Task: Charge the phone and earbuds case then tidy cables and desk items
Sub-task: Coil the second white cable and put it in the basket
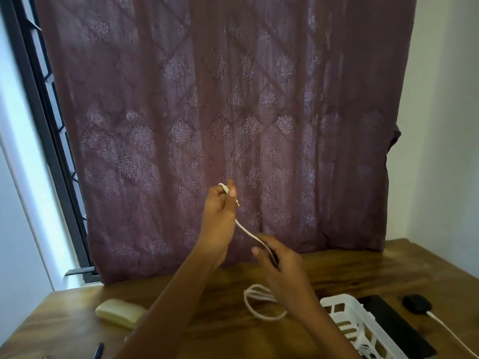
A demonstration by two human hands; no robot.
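Note:
My left hand [220, 216] is raised above the desk and pinches the plug end of a white cable [246, 230]. The cable runs down through the fingers of my right hand [280, 265], which grips it lower down. Its remaining length hangs in loose loops [261, 304] over the wooden desk [207, 320]. At the right lies a black phone [388, 322] flat on the desk. A black earbuds case [416, 303] sits beyond it with a second white cable [445, 330] plugged into it.
A white plastic basket [344, 320] stands at the right, beside the phone. A pale yellow oblong case [119, 313] lies at the left, and a blue pen [98, 351] pokes in at the bottom edge. A purple curtain [220, 112] hangs behind the desk.

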